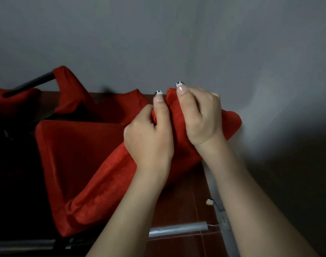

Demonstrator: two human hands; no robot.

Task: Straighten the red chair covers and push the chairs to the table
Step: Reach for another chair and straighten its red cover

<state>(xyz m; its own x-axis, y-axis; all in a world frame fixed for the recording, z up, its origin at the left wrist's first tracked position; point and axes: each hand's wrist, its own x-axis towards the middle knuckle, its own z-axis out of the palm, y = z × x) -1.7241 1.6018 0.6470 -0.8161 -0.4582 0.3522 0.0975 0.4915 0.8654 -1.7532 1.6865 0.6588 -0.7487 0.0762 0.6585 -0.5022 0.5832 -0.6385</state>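
A chair with a red fabric cover [95, 175] stands below me, its seat at centre left and its backrest top under my hands. My left hand [149, 138] grips a bunched fold of the cover at the top of the backrest, thumb pointing up. Close beside it, my right hand [199, 115] grips the same red cover, thumb raised along the fabric edge. A second chair with a red cover [69, 89] stands behind at upper left, a black frame bar [28, 84] showing. The table lies in the dark area at left and is hard to make out.
A grey wall [177, 43] rises directly behind and to the right of the chair. Reddish-brown floor tiles [178, 204] show below. A silver metal bar [177, 229] lies low on the floor, with a small yellow-white object [210, 202] and a thin cable near the wall base.
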